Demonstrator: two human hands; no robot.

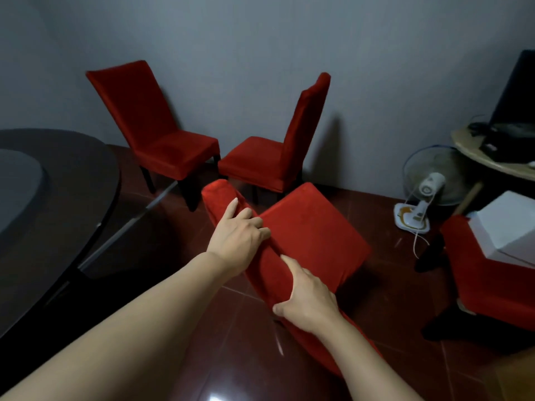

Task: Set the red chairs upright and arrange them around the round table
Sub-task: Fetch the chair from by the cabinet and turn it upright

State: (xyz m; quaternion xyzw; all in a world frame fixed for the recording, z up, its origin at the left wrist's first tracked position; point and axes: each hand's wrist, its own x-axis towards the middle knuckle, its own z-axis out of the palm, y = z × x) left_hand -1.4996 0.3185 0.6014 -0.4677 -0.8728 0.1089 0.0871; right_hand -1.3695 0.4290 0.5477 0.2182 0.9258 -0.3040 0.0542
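A red chair [312, 227] leans tilted in the middle of the floor, its backrest running from upper left toward me. My left hand [237, 238] grips the upper part of that backrest. Lower down, my right hand [307, 296] holds the backrest edge. Two more red chairs stand upright by the wall: one [156, 134] next to the table, the other [278, 149] to its right, facing left. The dark round table [72, 175] fills the left side. A further red chair [492, 279] at the right carries a white box.
A white floor fan [428, 186] with a loose cord stands right of the tilted chair. Behind it a small round wooden table [477, 157] holds dark equipment. The white box [503, 230] rests on the right chair. The floor is glossy dark red tile.
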